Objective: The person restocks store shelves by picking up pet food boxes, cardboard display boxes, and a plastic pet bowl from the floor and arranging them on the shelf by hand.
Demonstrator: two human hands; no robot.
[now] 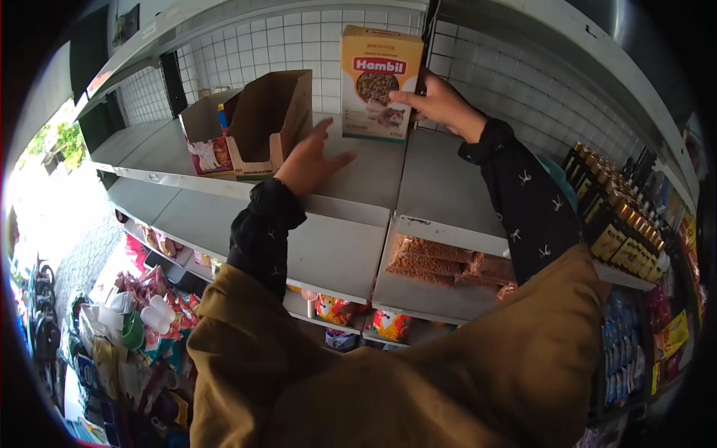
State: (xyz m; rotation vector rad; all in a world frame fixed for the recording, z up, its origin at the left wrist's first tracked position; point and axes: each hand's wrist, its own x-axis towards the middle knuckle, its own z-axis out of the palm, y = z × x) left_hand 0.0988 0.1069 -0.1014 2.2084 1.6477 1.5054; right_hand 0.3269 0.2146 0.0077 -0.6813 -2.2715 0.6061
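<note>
A yellow and white Hambil hamster food box [379, 84] stands upright near the back of the upper shelf [366, 175]. My right hand [441, 104] grips its right side, thumb on the front and the other fingers behind, partly hidden. My left hand [310, 159] is over the shelf's front part with fingers apart and nothing in it. Just left of that hand sits an open cardboard display box [272, 119] with a cut-out front. Another cardboard box [208, 153], printed with a white cat, stands beside it.
A white tiled wall with wire grid backs the shelves. Bags of brown pellets [426, 261] lie on the lower right shelf. Rows of gold-capped bottles [624, 224] stand at right. Many colourful packets [157, 313] are piled at lower left, near a bright doorway.
</note>
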